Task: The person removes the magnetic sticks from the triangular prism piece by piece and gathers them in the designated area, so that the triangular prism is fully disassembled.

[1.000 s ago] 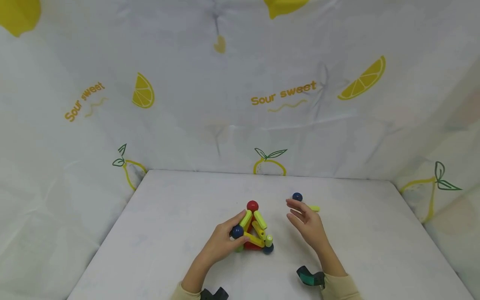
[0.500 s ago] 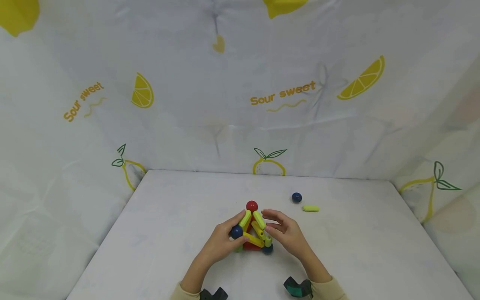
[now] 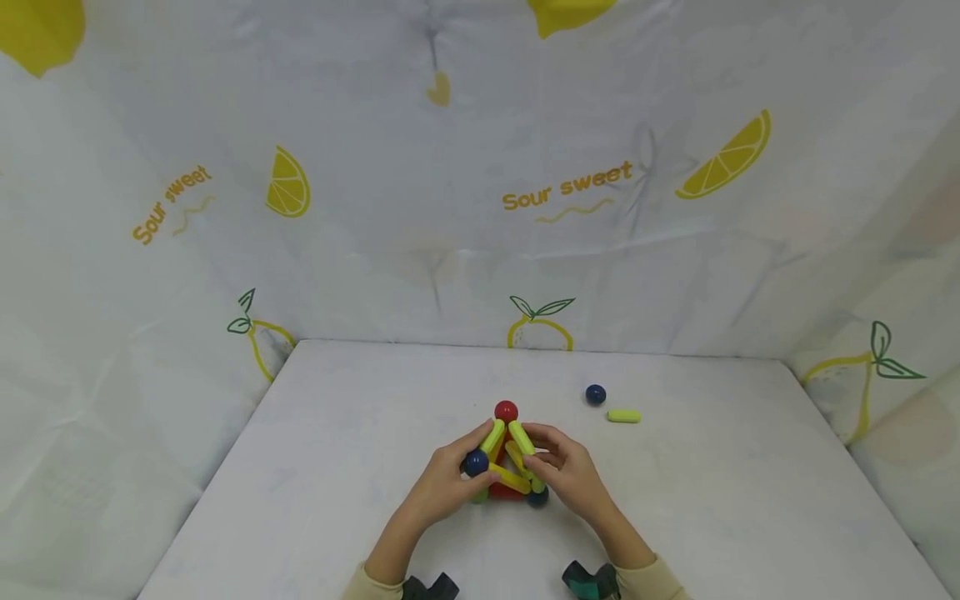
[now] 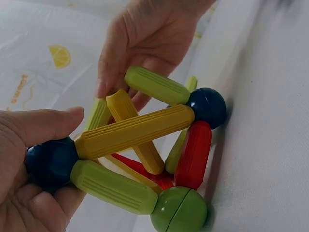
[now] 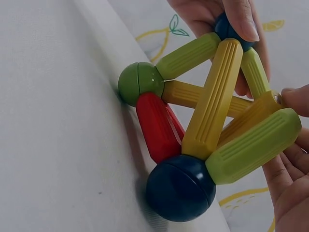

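A frame of magnetic rods and balls stands on the table, with a red ball (image 3: 506,412) at its far corner. My left hand (image 3: 438,487) grips the raised blue ball (image 3: 476,462) at the left. My right hand (image 3: 573,475) pinches the light-green rod (image 3: 521,437) running from the red ball, at its near end. Beside those fingertips is the end of a slanting yellow rod (image 4: 137,135). Another light-green rod (image 5: 256,145) rises from the near blue ball (image 5: 181,188), its upper end unattached. A green ball (image 4: 178,210) and a red rod (image 4: 193,154) form part of the base.
On the table (image 3: 337,433), right of the frame, lie a loose blue ball (image 3: 596,394) and a loose light-green rod (image 3: 623,416). A lemon-print curtain (image 3: 420,275) stands behind the table and along its sides.
My right hand has come left from near the loose blue ball and rod to the frame, and its fingers have closed on the light-green rod. My left hand keeps its grip.
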`<action>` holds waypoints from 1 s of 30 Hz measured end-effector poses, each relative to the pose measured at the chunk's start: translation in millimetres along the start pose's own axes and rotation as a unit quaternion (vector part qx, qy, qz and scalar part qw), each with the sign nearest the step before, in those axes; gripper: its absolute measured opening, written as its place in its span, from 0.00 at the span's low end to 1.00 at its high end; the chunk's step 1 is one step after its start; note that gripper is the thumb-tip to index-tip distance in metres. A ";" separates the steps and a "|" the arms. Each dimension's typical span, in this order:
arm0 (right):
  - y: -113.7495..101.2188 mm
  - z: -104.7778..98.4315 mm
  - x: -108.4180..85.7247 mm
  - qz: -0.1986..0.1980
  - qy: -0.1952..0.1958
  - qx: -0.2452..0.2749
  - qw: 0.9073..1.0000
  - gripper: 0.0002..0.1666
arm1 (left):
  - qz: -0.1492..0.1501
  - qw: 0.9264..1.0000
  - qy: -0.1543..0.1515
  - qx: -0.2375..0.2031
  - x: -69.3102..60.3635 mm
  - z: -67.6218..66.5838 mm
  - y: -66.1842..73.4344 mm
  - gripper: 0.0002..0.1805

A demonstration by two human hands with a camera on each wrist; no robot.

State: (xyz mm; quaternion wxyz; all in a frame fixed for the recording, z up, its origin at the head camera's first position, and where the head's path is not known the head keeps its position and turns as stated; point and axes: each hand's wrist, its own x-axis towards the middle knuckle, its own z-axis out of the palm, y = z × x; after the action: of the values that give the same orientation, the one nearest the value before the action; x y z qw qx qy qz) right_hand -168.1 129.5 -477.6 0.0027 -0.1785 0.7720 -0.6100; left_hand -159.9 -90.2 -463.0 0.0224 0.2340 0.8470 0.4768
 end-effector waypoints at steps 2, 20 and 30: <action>-1.9 1.2 -0.4 0.007 0.007 -0.005 1.000 0.24 | -0.001 1.000 0.000 0.000 -0.4 0.3 -0.2 0.37; 2.3 -10.9 -0.2 -0.018 0.019 -0.009 1.000 0.20 | -0.013 1.000 0.000 0.005 0.2 0.3 3.4 0.36; 20.5 -18.0 2.4 -0.070 -0.022 -0.012 0.997 0.19 | -0.012 1.000 0.000 0.009 0.3 0.6 3.2 0.36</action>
State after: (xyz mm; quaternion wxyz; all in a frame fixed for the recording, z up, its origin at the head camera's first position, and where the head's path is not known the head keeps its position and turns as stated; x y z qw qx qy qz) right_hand -179.8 149.7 -491.8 -0.0250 -0.2454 0.7646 -0.5954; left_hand -158.8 -88.2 -460.7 0.0259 0.2238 0.8541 0.4687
